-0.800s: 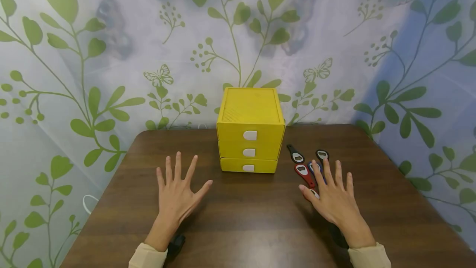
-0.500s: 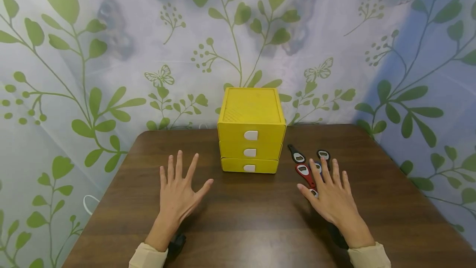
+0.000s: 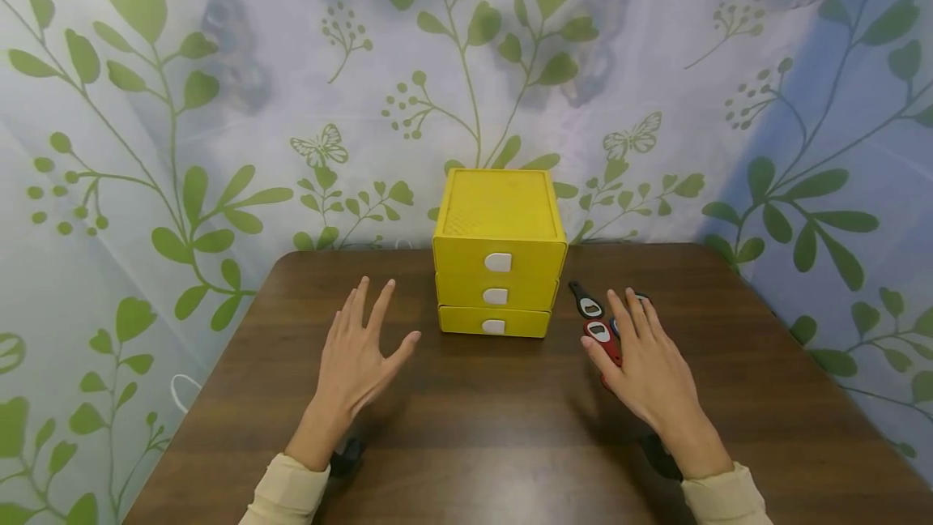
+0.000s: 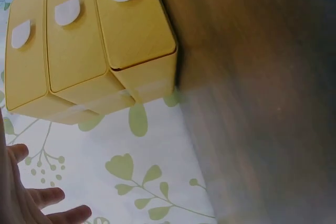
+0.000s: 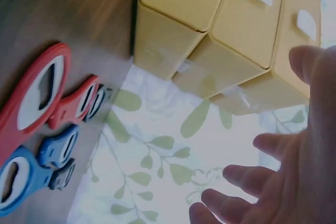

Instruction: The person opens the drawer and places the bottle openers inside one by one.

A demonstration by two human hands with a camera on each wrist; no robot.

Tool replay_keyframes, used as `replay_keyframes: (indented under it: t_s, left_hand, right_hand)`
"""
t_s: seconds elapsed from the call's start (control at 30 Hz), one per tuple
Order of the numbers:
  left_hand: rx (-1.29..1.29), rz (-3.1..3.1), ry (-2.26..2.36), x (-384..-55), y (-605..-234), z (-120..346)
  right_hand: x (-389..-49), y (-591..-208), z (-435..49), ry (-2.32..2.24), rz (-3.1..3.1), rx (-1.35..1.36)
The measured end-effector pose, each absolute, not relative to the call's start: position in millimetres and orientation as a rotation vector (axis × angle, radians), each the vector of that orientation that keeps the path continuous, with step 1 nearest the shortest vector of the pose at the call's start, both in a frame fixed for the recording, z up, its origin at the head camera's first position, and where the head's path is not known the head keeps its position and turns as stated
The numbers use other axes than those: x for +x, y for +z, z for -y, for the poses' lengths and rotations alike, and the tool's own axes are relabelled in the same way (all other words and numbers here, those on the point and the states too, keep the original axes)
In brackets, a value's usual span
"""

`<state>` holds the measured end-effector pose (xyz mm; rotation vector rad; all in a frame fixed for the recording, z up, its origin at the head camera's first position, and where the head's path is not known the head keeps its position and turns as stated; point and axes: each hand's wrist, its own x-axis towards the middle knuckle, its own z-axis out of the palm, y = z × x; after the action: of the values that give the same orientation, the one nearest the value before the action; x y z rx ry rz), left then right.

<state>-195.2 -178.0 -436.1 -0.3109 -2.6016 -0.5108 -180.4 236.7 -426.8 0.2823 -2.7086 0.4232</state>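
So the bottle openers [image 3: 599,322], red, blue and black, lie right of the yellow drawer box [image 3: 499,253], under the empty, spread right hand [image 3: 645,371]; left hand [image 3: 357,359] spread too.

left hand [image 3: 357,359] open, right hand [image 3: 645,367] open, fingers spread

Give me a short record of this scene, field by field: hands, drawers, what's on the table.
left hand: open, fingers spread, above the table left of the drawer box, holding nothing
right hand: open, fingers straight, over the bottle openers
drawer box: yellow, three drawers with white tabs, all shut, at the back middle of the table
bottle openers: black, red and blue ones lying flat, right of the box
table: dark brown wood
backdrop: white sheet with green leaf print
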Motion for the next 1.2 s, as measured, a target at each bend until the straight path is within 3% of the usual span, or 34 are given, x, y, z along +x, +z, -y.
replay_keyframes:
  t_s: [0.8,1.2]
  left_hand:
    - [-0.416,2.513,-0.776,-229.3,-405.6,154.3]
    - [-0.461,2.446,-1.162,-236.7,-389.0,154.0]
  right_hand:
    - [-194.0,-394.9,-192.7,0.562,2.415,0.431]
    - [-202.5,-391.1,-171.1,0.575,2.344,0.504]
